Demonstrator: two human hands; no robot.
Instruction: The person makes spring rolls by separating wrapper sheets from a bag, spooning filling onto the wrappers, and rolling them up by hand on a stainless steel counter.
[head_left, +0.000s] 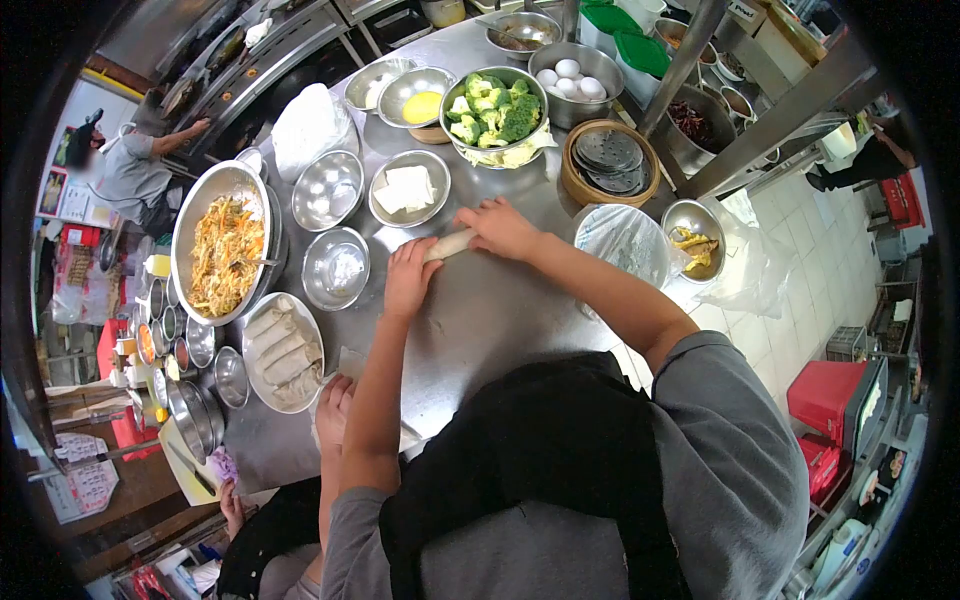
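My left hand [408, 275] and my right hand [500, 231] grip the two ends of a pale, uncooked spring roll [452, 245] against the steel table [480, 310]. The fingers of both hands curl over the wrapper, and only its middle shows between them. Just beyond the roll stands a metal bowl [437, 218] with a stack of white wrappers or slabs [406, 188]. On the left, a white dish [318, 375] holds several finished rolls [285, 350]. A large white bowl [183, 235] of shredded filling [228, 252] is farther left.
A co-worker's hand [333, 405] is at the table edge beside my left arm. Broccoli [495, 105], eggs [568, 70] in a pot, and a bamboo steamer [575, 185] stand at the back. A plastic-covered container [622, 245] sits near my right forearm, by a steel post [690, 70].
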